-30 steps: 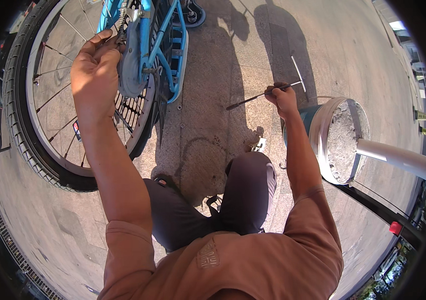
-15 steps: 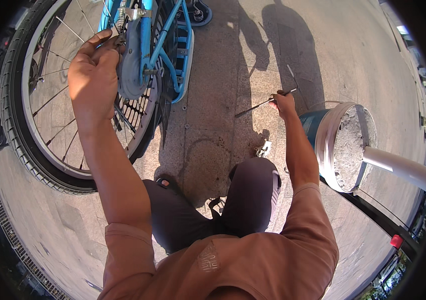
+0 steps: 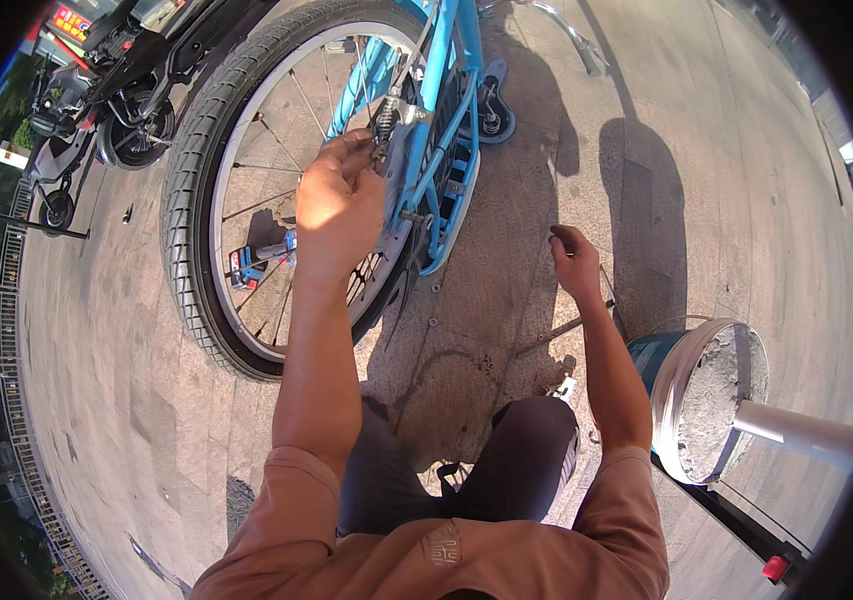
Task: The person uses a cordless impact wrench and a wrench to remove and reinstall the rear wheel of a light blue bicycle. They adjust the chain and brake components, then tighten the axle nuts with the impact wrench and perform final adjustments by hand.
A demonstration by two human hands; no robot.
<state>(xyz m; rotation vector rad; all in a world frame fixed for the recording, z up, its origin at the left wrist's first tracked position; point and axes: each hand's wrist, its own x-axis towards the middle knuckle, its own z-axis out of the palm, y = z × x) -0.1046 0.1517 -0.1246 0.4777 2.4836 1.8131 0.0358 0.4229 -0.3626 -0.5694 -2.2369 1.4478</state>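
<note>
The blue bicycle (image 3: 436,68) has its spoked wheel (image 3: 191,215) ahead and to the left of me. My left hand (image 3: 339,205) is closed at the lower end of a spring-covered brake cable (image 3: 386,118) beside the wheel hub; the fingers hide part of it. Out to the right, my right hand (image 3: 574,262) is held above the paving with its fingers curled together. Whatever may lie between those fingertips is too small to make out. A long T-shaped wrench (image 3: 551,334) lies on the ground, partly covered by my right forearm.
On the right stands a bucket (image 3: 658,410) filled with hardened grey material, a white pole (image 3: 796,425) rising from it. A small metal part (image 3: 565,388) lies by my right knee. Through the spokes shows a blue and red object (image 3: 244,268). Scooters (image 3: 136,125) stand far left.
My right hand has let go of the T-shaped wrench, now on the ground, and has moved forward. My left hand stays at the brake cable. The whole view has shifted left.
</note>
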